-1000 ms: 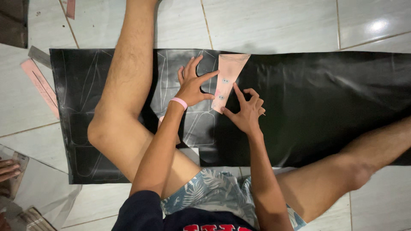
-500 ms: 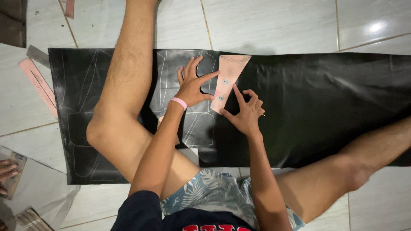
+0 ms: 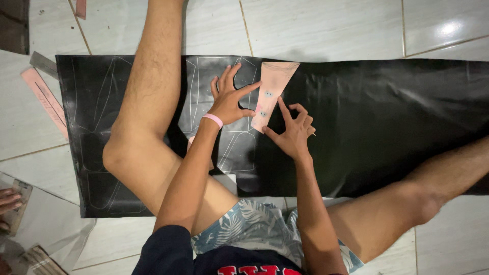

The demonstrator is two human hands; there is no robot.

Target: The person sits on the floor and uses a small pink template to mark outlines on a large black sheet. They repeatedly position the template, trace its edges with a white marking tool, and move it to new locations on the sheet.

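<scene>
- Pink paper template (image 3: 272,91), tapered, wide end away from me, lies flat on the black sheet (image 3: 387,117) near its middle; two small marks show on its face.
- Nearest to me: dark shirt and patterned shorts (image 3: 254,231), both forearms reaching out from them over the sheet.
- Right hand (image 3: 291,131) sits just below the template's narrow end, fingers curled, index finger up against the template's right edge. I see a thin point poking out at the hand's right side; I cannot tell what it is, nor whether the hand grips it.
- Left hand (image 3: 230,98) is open, fingers spread, fingertips pressing the template's left edge down. Pink band (image 3: 212,120) on that wrist.
- Left leg (image 3: 147,112) crosses the sheet's left part; right leg (image 3: 433,188) lies along its near right edge.
- Pale traced outlines (image 3: 237,147) cover the sheet's left half, beside and under the left hand.
- Sheet is spread on a tiled floor (image 3: 331,25).
- Far left: a pink strip (image 3: 45,99) on the tiles, just off the sheet's edge.
- Lower left corner: another person's fingers (image 3: 7,199), well apart.
</scene>
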